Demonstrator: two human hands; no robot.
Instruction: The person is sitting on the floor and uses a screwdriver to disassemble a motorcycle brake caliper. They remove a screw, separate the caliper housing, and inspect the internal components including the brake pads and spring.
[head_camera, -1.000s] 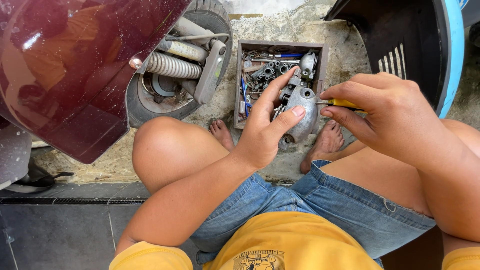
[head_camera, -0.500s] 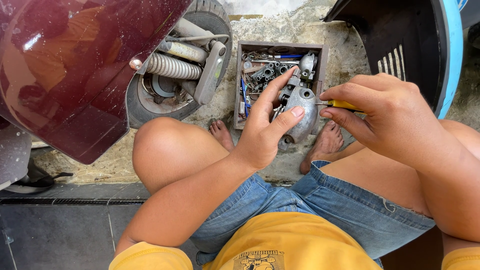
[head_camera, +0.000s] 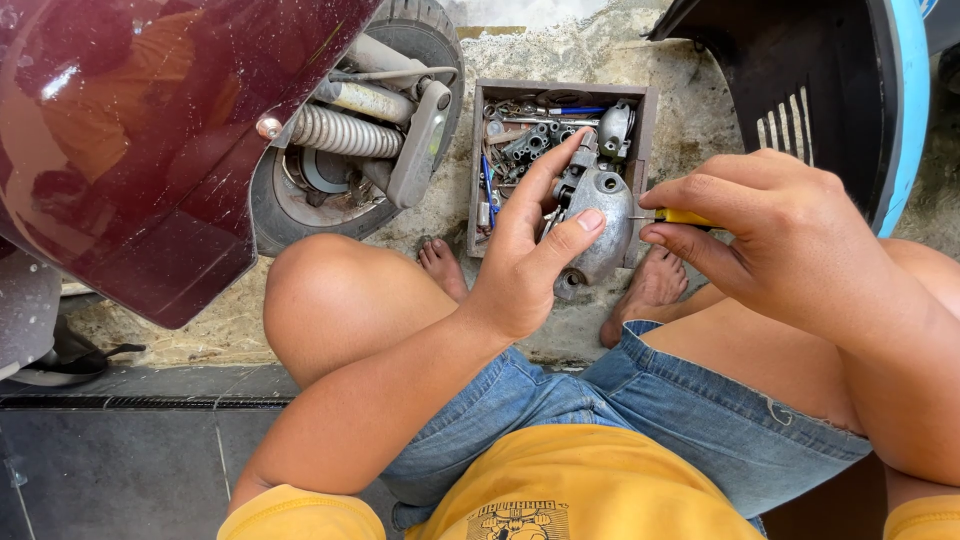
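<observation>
The left hand (head_camera: 530, 255) grips a grey metal engine part (head_camera: 598, 215), thumb and fingers clamped around it above the feet. The right hand (head_camera: 770, 235) pinches a yellow-handled screwdriver (head_camera: 675, 216), its tip at the part. Just beyond sits a wooden toolbox (head_camera: 645, 140) beside a scooter wheel (head_camera: 380, 130).

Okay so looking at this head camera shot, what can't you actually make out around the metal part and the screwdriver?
- Screwdriver, head view: only a bit of yellow handle and thin shaft show; the right hand covers the rest.
- Screwdriver tip: too small to tell where it meets the grey metal casting.
- Casting's near side: hidden by the left hand.
- Tool box contents: too small and jumbled to identify.
</observation>
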